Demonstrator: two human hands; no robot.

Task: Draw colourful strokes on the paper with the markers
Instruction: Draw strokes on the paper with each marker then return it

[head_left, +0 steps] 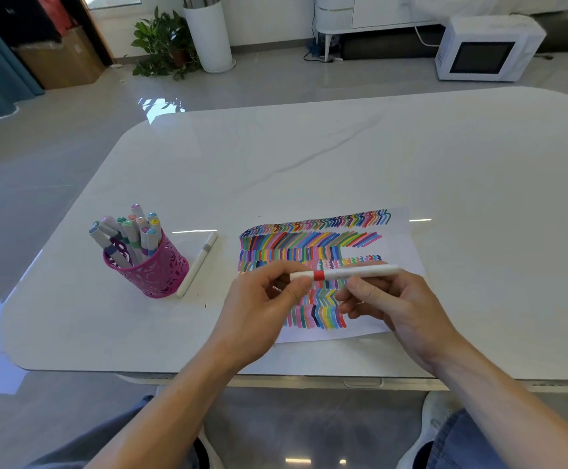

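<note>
A white marker with a red band (343, 273) lies level above the paper, held at both ends. My left hand (262, 309) pinches its left, capped end between thumb and fingers. My right hand (394, 306) grips the barrel's right part. Under them lies a white sheet of paper (401, 242) covered with rows of many-coloured strokes. My hands hide part of the lower rows.
A pink cut-out pen cup (154, 265) with several markers stands to the left of the paper. A white marker with a grey band (198, 264) lies beside the cup. All rest on a white table (309, 157); its near edge runs just below my wrists.
</note>
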